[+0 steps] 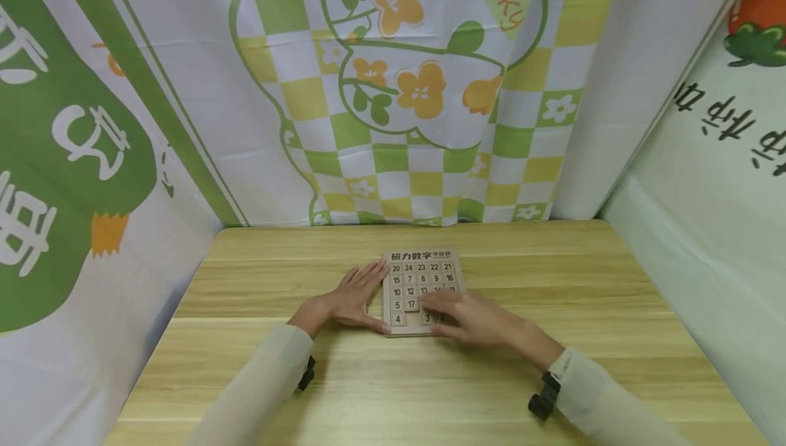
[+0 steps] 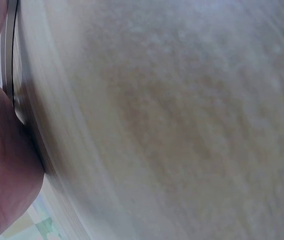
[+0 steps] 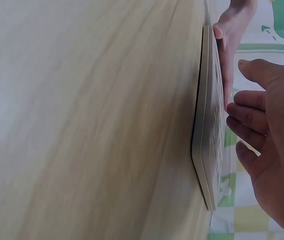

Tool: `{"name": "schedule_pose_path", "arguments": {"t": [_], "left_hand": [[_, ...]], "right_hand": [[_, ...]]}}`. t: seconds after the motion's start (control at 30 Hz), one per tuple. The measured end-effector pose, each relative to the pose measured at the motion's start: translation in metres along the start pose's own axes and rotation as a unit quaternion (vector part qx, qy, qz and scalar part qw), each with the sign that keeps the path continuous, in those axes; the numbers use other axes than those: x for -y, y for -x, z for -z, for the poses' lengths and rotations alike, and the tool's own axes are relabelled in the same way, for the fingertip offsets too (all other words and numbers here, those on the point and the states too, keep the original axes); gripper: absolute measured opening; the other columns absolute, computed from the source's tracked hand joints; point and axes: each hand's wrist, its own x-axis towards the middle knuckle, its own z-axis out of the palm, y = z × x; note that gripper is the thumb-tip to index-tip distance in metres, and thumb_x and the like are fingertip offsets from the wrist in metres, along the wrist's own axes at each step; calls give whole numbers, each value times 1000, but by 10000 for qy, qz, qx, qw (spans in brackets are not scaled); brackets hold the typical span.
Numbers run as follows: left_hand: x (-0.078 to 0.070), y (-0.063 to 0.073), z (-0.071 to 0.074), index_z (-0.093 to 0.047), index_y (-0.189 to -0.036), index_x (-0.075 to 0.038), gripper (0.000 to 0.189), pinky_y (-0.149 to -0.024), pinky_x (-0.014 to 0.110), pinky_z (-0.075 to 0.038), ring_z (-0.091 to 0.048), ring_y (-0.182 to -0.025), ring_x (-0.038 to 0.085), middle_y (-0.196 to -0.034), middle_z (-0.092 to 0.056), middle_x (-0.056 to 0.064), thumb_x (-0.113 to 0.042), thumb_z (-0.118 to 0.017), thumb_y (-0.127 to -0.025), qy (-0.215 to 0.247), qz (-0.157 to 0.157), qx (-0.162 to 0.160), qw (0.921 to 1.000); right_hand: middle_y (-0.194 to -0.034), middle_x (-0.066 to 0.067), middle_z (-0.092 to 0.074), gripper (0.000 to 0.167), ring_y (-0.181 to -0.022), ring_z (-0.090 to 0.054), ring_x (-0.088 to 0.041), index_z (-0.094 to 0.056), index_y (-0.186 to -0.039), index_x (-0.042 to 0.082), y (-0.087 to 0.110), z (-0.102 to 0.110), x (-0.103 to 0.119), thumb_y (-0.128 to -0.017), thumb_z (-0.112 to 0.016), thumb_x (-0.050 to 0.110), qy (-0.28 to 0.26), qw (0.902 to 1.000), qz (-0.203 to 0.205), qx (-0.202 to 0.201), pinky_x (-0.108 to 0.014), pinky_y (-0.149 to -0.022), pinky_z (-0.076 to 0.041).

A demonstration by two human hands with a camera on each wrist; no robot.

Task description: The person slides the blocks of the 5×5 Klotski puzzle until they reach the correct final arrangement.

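Note:
A wooden number sliding puzzle (image 1: 411,331) lies flat on the table, with a line of dark lettering along its top. Its numbered tiles stand in rows, and a gap shows in the bottom row between tile 4 (image 1: 398,319) and tile 3 (image 1: 427,319). Spread along the puzzle's left edge, my left hand (image 1: 353,301) steadies it with straight fingers and thumb. My right hand (image 1: 471,320) reaches over the lower right tiles, fingertips right at the tile beside tile 17 (image 1: 411,305). Its fingers (image 3: 249,117) are slightly bent above the board and cover several tiles.
The light wood-grain table (image 1: 393,391) extends around the puzzle on all sides. A printed curtain (image 1: 430,180) hangs behind its far edge, with more printed cloth at left and right. Dark cameras sit on both wrists, the right one (image 1: 544,398) plainly visible.

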Motion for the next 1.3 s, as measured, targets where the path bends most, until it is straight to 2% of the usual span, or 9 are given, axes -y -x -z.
{"name": "schedule_pose_path", "arguments": {"t": [0.3,0.57,0.97,1.17,1.3], "left_hand": [[0,2,3,6,-171,-17,145,-130,57,8,8,-165,26,-178,12,6,-98,-60,-71,107,-41,-50,9999],[-1,2,5,7,-171,-17,142,-130,59,8,8,-165,28,-178,12,7,-93,-64,-74,123,-42,-19,9999],[3,-1,1,4,-172,-16,143,-131,57,5,6,-165,27,-178,10,7,-99,-58,-72,-25,-73,-50,10000],[-5,3,7,4,-171,-15,142,-130,59,7,7,-165,30,-178,11,9,-93,-64,-75,124,-70,44,9999],[-7,4,9,7,-171,-17,142,-130,57,8,9,-164,27,-178,13,7,-94,-63,-75,108,16,107,9999]], "right_hand": [[-151,-19,-60,56,-139,-56,-43,-62,-146,2,16,10,-6,-101,-73,35,185,9996,106,-183,-58,-115,-45],[-148,-14,-64,50,-136,-61,-35,-65,-144,5,27,10,-7,-102,-73,31,429,9984,286,-234,-54,-113,-49],[-142,-18,-66,50,-132,-63,-41,-67,-140,3,40,8,-4,-99,-75,29,639,9958,536,-380,-60,-110,-50],[-144,-15,-66,47,-131,-64,-36,-68,-139,5,49,7,-5,-100,-74,30,622,9969,342,-339,-56,-109,-52],[-144,-14,-67,46,-132,-64,-37,-69,-138,5,52,7,-6,-100,-73,30,644,9971,269,-318,-56,-110,-52]]}}
